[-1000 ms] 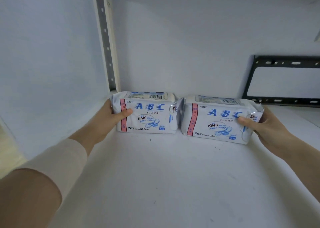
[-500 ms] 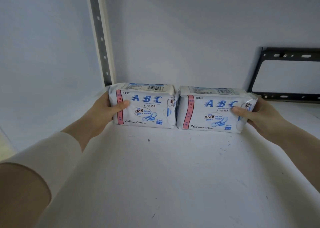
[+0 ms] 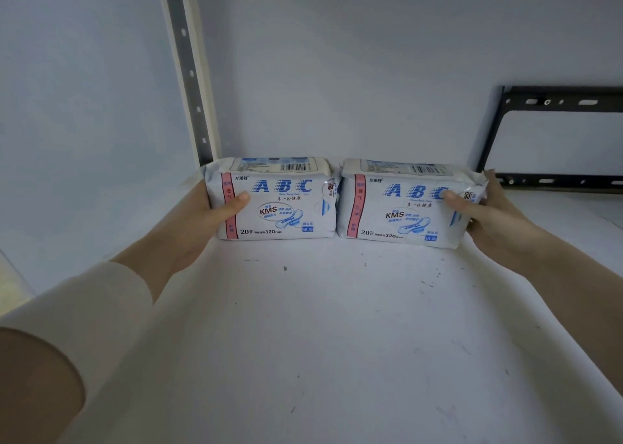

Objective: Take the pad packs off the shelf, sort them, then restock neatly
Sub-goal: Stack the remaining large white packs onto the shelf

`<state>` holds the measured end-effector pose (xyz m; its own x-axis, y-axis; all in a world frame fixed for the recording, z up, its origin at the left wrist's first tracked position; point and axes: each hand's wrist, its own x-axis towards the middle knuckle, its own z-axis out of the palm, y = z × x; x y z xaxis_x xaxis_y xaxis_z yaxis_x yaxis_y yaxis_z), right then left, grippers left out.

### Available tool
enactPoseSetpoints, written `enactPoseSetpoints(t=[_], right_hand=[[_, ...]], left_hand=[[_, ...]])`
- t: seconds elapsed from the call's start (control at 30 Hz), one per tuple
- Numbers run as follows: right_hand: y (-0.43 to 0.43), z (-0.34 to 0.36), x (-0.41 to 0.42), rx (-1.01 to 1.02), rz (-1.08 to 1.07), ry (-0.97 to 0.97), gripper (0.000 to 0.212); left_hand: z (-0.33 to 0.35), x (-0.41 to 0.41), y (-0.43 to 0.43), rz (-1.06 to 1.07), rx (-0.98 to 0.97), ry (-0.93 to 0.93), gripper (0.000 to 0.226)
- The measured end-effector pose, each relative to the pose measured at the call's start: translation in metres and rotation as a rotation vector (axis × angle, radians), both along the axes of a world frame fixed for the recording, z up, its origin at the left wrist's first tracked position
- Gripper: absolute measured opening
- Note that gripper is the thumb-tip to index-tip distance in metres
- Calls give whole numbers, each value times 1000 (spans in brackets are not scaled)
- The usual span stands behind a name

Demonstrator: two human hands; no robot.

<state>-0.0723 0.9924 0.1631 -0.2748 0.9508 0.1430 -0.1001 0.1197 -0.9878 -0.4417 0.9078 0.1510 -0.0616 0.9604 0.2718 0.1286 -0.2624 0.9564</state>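
Left pack: white ABC pad pack stands upright at the far end of the white shelf, printed face toward the camera, barcode on top.
Right pack: second ABC pad pack, same print, stands just right of the first; their facing ends touch.
Left hand: left hand grasps the left pack's left end, thumb across the front face; the other fingers are hidden behind it.
Right hand: right hand grasps the right pack's right end, thumb on the front face, fingertips showing over its far right edge.
Sleeve: cream sleeve covers the left forearm.
Surroundings: slotted grey upright rail far left; black metal bracket on the wall far right.
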Motion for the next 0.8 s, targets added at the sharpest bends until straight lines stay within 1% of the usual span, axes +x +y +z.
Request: enactPoseSetpoints(t=[0.07,0.13,0.17,0.2,0.27,0.3,0.33,0.47,0.8], right_hand=[[-3,0,0,1,-50,36,152],[-8,-2,-5,5,-135,52,142],[-12,-2,-10,-3,-177,48,133],[-13,-3,-15,-11,-211,58,115],[-14,-6,-21,-19,-281,67,63],[-15,-6,-23,-28,-309,68,49],[-14,-6,-23,-30,-324,73,44],[-13,-4,-22,-12,-344,67,40],[-15,-2,-25,-40,-343,32,39]], left_hand=[[2,3,0,43,15,-35,46],[2,3,1,141,18,-108,43],[1,3,1,172,11,-117,41],[0,4,1,182,6,-106,41],[-1,6,1,177,8,-91,38],[-1,5,1,173,12,-95,36],[-1,5,1,166,12,-101,35],[0,4,1,148,7,-101,31],[-3,1,7,91,-30,14,21]])
